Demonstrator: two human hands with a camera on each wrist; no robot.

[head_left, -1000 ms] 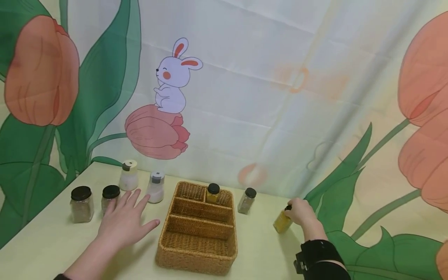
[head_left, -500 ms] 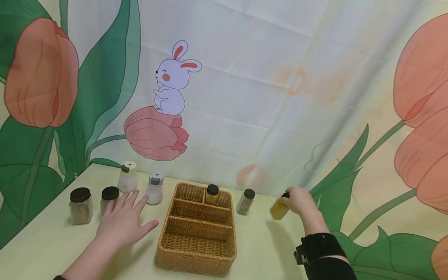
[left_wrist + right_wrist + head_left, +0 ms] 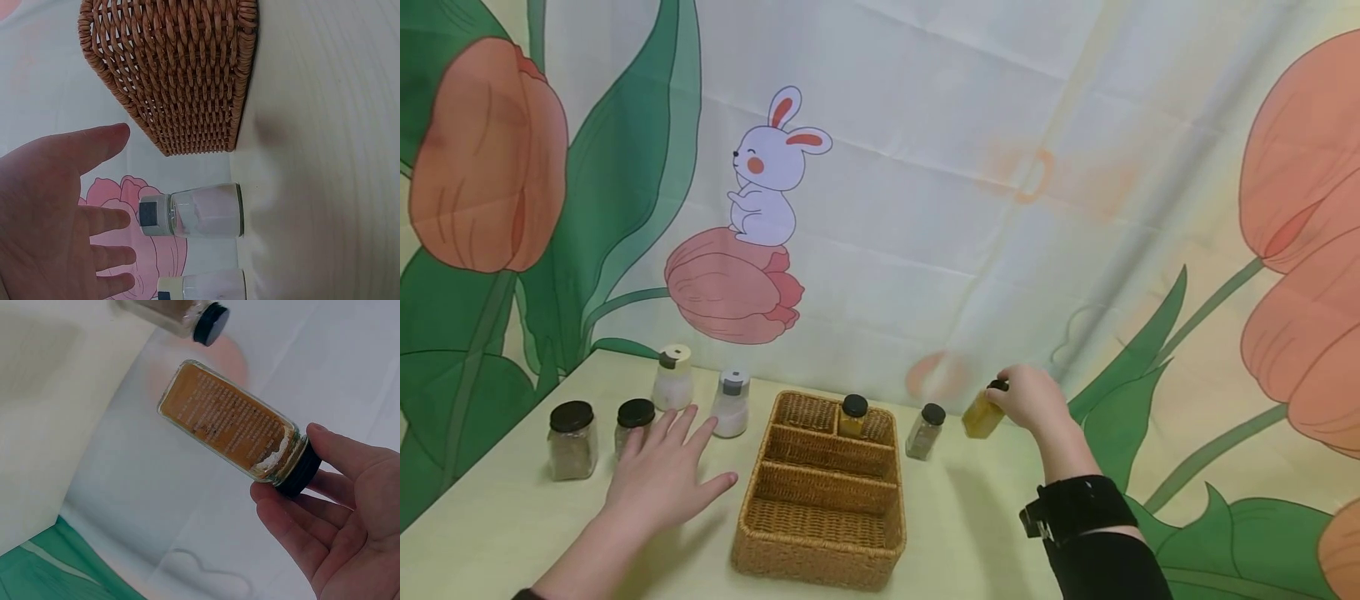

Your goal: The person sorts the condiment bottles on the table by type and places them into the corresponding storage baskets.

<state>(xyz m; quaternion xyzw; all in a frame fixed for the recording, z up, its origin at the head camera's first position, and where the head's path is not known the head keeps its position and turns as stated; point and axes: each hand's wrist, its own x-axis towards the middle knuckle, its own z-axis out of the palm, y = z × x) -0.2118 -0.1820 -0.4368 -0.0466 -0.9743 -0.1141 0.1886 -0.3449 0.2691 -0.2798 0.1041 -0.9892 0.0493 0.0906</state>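
Note:
My right hand (image 3: 1032, 402) pinches the black lid of a glass spice jar (image 3: 228, 422) filled with yellow-brown powder. The jar hangs tilted above the table, and printed text shows on its side in the right wrist view. Just left of it stands another spice jar (image 3: 925, 432) with a black lid and greyish contents. My left hand (image 3: 658, 475) hovers with fingers spread, left of the wicker basket (image 3: 820, 567) and holding nothing. Near its fingertips are a black-lidded jar (image 3: 636, 417) and a white-topped shaker (image 3: 206, 212). One yellow spice jar (image 3: 853, 417) sits in the basket's back right compartment.
A larger black-lidded jar (image 3: 572, 442) stands at the far left of the table (image 3: 482, 533). Behind it is a cream-topped shaker (image 3: 673, 379). A printed curtain (image 3: 880, 208) with tulips and a rabbit hangs along the table's back edge.
My right hand has lifted the yellow spice jar off the table and carried it back and leftward, closer to the greyish jar. My left hand stays nearly still.

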